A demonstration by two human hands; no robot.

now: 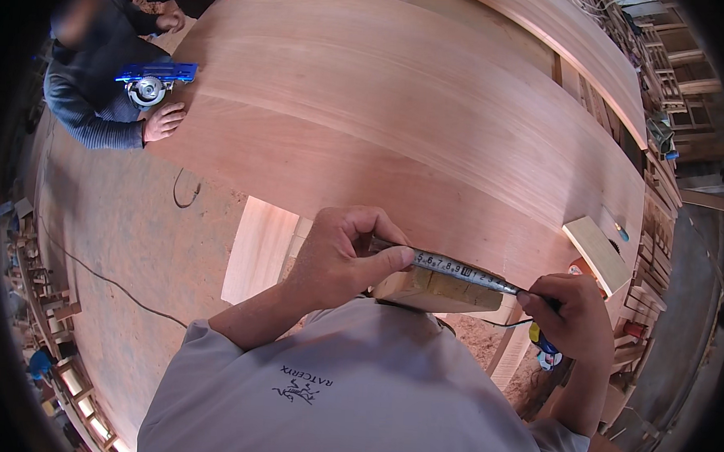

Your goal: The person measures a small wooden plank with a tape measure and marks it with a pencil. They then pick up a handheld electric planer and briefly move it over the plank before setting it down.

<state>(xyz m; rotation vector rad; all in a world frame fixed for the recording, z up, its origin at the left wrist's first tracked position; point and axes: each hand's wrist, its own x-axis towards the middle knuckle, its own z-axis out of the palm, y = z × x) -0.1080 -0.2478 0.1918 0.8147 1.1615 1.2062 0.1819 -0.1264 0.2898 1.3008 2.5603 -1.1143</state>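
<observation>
Currently | left hand (346,256): grip pinching tape blade (461,270) | right hand (566,316): grip pinching it too

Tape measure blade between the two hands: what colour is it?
The tape measure blade is silvery grey with black markings, seen in the head view.

Passage is free over the middle of the wood panel (376,89), the tape measure (459,268) barring its near edge, a pale board (599,254) its right.

blue circular saw (151,89), co-worker (84,109), floor cable (123,287)
</observation>
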